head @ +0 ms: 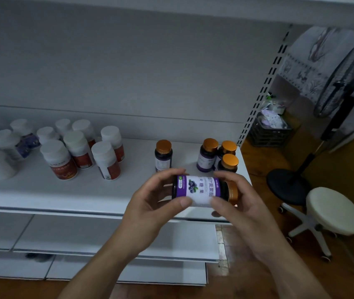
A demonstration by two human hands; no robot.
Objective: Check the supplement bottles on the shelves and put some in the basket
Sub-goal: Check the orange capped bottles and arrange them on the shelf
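I see a dark bottle [202, 189] lying on its side, pinched between my left fingertips [171, 175] at its base and my right fingertips [225, 176] by its orange cap, purple-and-white blueberry label up. Just beyond the fingertips, one orange-capped bottle [163, 155] and three matching bottles [207, 155] stand upright on the white shelf [63, 195]. Well left of my fingers, white-capped bottles [79, 147] stand clustered
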